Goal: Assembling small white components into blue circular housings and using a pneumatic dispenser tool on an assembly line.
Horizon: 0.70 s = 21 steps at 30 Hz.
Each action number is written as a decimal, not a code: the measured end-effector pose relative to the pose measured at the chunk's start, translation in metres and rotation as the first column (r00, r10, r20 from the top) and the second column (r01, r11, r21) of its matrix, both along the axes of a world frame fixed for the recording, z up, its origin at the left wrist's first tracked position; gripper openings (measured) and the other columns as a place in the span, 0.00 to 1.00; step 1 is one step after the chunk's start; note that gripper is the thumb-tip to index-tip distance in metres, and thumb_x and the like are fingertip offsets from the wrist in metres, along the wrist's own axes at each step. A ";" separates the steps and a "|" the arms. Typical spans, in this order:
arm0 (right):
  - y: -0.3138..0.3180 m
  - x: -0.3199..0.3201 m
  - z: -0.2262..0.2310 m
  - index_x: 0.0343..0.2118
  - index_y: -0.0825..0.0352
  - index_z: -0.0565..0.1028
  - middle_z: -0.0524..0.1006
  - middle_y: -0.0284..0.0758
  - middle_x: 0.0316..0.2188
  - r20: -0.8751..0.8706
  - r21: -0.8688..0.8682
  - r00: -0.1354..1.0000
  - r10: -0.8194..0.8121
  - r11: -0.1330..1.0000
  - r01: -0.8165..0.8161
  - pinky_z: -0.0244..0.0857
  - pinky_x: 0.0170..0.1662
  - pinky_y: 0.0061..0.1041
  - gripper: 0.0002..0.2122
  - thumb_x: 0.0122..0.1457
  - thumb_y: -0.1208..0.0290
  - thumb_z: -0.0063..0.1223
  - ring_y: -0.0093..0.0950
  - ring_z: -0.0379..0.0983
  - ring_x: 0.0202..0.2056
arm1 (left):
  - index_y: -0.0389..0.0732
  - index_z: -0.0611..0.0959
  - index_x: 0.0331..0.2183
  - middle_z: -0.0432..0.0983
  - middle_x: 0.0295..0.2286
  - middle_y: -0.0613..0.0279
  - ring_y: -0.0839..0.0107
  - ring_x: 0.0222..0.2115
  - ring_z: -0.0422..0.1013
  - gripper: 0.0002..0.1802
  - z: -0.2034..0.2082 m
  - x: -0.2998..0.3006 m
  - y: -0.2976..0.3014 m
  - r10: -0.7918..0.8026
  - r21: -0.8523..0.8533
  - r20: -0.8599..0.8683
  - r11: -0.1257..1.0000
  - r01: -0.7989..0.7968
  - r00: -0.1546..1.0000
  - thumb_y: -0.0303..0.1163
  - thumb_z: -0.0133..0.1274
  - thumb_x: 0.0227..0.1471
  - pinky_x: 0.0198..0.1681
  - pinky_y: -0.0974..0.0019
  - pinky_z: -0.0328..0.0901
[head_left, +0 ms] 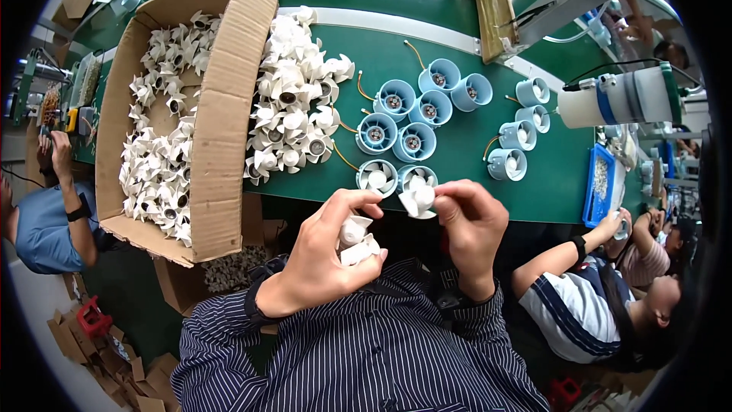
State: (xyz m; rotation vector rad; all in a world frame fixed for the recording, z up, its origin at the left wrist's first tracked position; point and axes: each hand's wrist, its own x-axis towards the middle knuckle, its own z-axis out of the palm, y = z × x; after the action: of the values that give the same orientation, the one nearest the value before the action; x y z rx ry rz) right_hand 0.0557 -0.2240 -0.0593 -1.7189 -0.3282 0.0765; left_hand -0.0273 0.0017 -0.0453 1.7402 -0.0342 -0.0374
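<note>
My left hand point(316, 259) is curled round a couple of white fan impellers point(355, 235), held in front of my chest. Between the thumb and fingers of my right hand point(474, 233) is another white fan impeller point(416, 198), at the near rim of a light blue round housing point(428, 172). Just left of it stands a blue housing point(364, 177) with a white impeller inside. Farther back, several blue housings point(375, 133) stand upright with bare motor parts showing and thin brown-yellow wires. Several more blue housings point(507, 164) sit to the right, with white impellers in them.
A cardboard box point(221, 114) full of white impellers stands at the left, beside a loose impeller pile point(290, 107) on the green table point(328, 42). A white cylindrical device point(618, 99) juts in from the right, above a blue tray point(598, 183). Co-workers sit on both sides.
</note>
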 end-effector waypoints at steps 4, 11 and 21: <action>-0.013 0.025 -0.022 0.43 0.71 0.75 0.77 0.34 0.34 -0.478 0.699 0.821 0.311 0.701 0.141 0.56 0.23 0.14 0.08 0.73 0.70 0.58 0.15 0.62 0.23 | 0.37 0.77 0.49 0.78 0.31 0.67 0.82 0.29 0.72 0.24 0.008 -0.001 0.011 -0.154 -0.333 -0.366 0.942 0.026 0.918 0.29 0.68 0.52 0.31 0.74 0.67; -0.009 0.045 -0.022 0.46 0.70 0.75 0.75 0.33 0.34 -0.439 0.619 0.863 0.249 0.780 0.089 0.57 0.26 0.16 0.07 0.72 0.72 0.56 0.17 0.64 0.27 | 0.35 0.77 0.46 0.75 0.25 0.61 0.75 0.22 0.72 0.19 -0.011 -0.007 0.002 -0.417 -0.704 -0.486 0.708 -0.061 0.768 0.36 0.62 0.58 0.27 0.69 0.70; 0.021 0.077 -0.007 0.38 0.71 0.81 0.79 0.38 0.32 0.371 -0.642 0.911 0.179 0.758 0.112 0.67 0.37 0.34 0.04 0.62 0.77 0.63 0.35 0.75 0.32 | 0.34 0.76 0.47 0.71 0.27 0.62 0.72 0.25 0.72 0.25 -0.029 -0.012 -0.014 -0.496 -0.824 -0.398 0.562 -0.064 0.772 0.47 0.55 0.64 0.29 0.66 0.73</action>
State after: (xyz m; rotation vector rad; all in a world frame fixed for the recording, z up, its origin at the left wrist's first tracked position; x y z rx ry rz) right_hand 0.1325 -0.2032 -0.0664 -2.4393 -0.7140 -0.1753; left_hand -0.0393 -0.0128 -0.0747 0.6999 0.1689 -0.6860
